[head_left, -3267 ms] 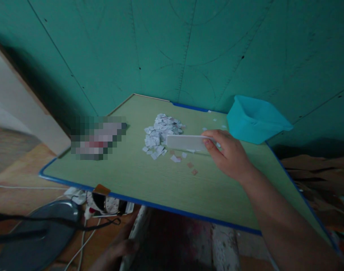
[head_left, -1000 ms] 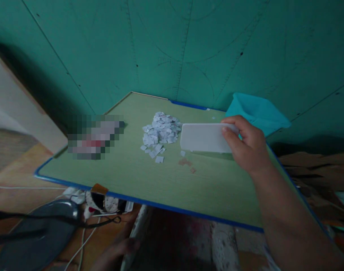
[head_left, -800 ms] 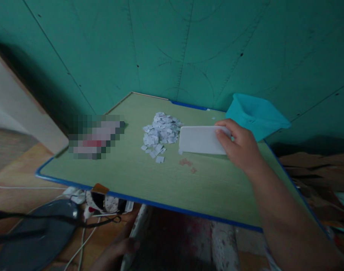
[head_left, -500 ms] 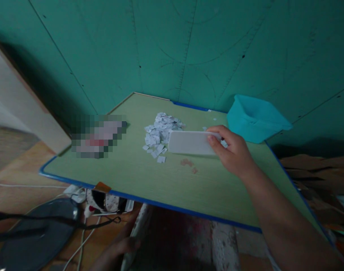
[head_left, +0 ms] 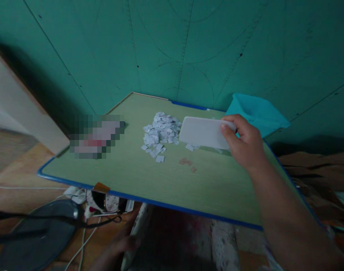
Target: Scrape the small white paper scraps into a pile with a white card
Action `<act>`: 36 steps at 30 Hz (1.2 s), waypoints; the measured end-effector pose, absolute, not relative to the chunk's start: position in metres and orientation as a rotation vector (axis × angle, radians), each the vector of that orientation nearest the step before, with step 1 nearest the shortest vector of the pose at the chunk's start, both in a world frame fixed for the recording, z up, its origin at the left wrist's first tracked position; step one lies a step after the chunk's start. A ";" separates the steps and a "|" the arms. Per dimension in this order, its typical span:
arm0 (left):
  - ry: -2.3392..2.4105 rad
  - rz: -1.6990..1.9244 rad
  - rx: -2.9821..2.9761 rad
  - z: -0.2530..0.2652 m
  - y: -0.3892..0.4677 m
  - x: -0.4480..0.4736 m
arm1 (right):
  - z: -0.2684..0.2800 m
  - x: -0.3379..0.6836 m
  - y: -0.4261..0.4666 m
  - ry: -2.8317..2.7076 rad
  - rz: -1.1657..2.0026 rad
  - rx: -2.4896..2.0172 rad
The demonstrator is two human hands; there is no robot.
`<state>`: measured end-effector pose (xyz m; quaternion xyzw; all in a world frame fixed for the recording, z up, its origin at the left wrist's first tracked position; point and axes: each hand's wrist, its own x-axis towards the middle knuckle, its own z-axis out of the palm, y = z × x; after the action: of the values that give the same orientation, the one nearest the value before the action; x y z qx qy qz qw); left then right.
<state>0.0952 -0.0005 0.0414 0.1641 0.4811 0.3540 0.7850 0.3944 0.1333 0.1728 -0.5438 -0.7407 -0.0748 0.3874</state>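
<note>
My right hand (head_left: 243, 141) grips the right end of a flat white rectangular piece with rounded corners (head_left: 207, 131), thumb on its near face. I cannot tell whether it is a lid or a shallow tray. It is held tilted over the table, just right of a heap of small white paper squares (head_left: 163, 128). A few paper squares (head_left: 191, 147) lie under its lower edge. My left hand (head_left: 123, 244) hangs low, below the table's front edge, dim and beside a worn whitish board. Its fingers are too dark to make out.
The green table (head_left: 160, 184) has a blue edge. A turquoise bin (head_left: 256, 113) stands at its back right against the green wall (head_left: 104, 49). A blurred-out object (head_left: 97, 139) lies at the left. Below are a dark round stool (head_left: 42, 237), cables and a power strip.
My right hand has lifted the white piece and moved it to the right, away from the heap. More of the heap and some loose squares now show. My left hand has hardly moved.
</note>
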 end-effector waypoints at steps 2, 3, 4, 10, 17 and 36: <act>1.040 0.773 0.338 0.043 -0.001 0.096 | 0.169 0.389 0.134 -1.944 -0.164 -1.367; 1.046 0.772 0.331 0.042 -0.001 0.096 | 0.167 0.385 0.134 -1.982 -0.142 -1.351; 1.053 0.771 0.332 0.040 0.000 0.096 | 0.165 0.382 0.134 -2.017 -0.121 -1.327; 1.036 0.809 0.313 0.027 0.001 0.094 | 0.161 0.375 0.132 -2.168 0.043 -1.216; 1.039 0.827 0.225 0.020 -0.001 0.092 | 0.169 0.384 0.131 -2.029 0.055 -1.219; 1.351 0.843 0.613 0.002 0.007 0.086 | 0.163 0.421 0.154 -1.686 0.779 -1.589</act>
<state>0.0864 0.0066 0.0018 0.2708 0.5963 0.3724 0.6576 0.4210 0.1540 0.1630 -0.6111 -0.6482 0.2994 0.3417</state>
